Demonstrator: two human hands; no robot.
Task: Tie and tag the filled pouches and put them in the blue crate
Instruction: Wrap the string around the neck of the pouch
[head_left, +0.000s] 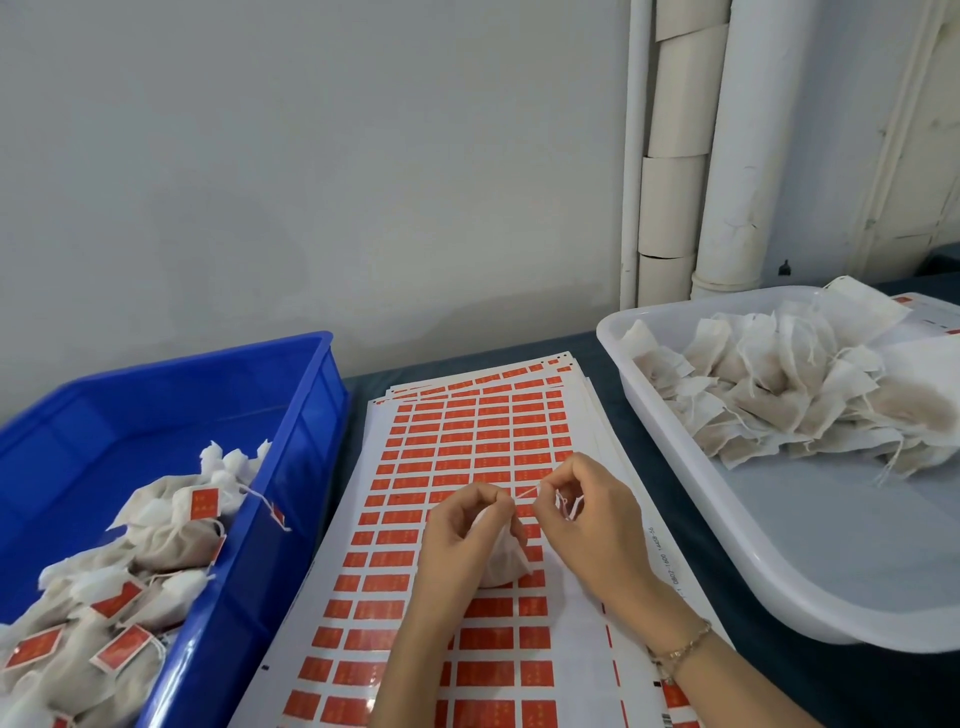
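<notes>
Step in hand: tying. Judged early in the cycle, with no tag seen on this pouch yet.

1. Locate pouch at mid-counter, on or just above sheet of red labels; cannot tell which. Note crate to the left and tray of untied pouches to the right.
2. Hold with left grip clamped, fingers and thumb, on the pouch neck.
3. Pinch string in right grip, thumb against forefinger, with the string taut between both grips.
4. Pull outward and level with right grip. Brace with left grip; avoid lifting.
5. Draw slowly to gather the neck fully shut. Expect thin string and soft mesh: avoid jerks, likely to snap or tear.
6. Knot close against the gather, to prevent slackening and loss of fill.
7. Leave a free tail for the label.
8. Tag first, then place in crate beside tagged pouches.
</notes>
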